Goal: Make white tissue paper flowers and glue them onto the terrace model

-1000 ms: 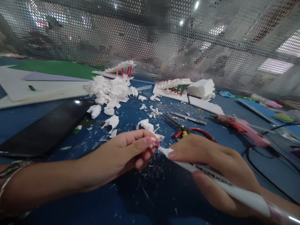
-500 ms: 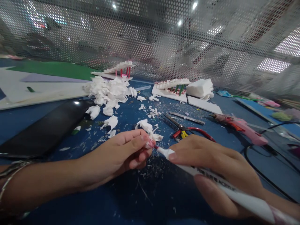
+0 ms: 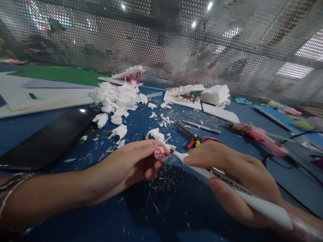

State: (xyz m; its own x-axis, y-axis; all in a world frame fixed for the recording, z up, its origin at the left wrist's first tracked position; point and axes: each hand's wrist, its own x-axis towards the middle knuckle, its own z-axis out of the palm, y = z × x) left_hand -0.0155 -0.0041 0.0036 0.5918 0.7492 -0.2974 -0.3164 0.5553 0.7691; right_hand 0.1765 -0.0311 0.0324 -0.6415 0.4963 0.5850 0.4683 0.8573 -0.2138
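A small pink-stained paper ball (image 3: 159,153) is pinched in the left hand (image 3: 131,166) fingertips above the blue table (image 3: 156,215). The right hand (image 3: 227,174), closed around a white marker (image 3: 242,196), holds its tip at the ball. Red-handled pliers (image 3: 202,138) lie just behind.

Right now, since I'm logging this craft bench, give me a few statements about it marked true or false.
1. The right hand holds a white marker. True.
2. The left hand is empty. False: it pinches a small pink-stained piece.
3. The marker's tip points toward that piece. True.
4. The red-handled pliers lie on the glossy black slab. False: they lie on the blue table just beyond the right hand; the slab is far left.
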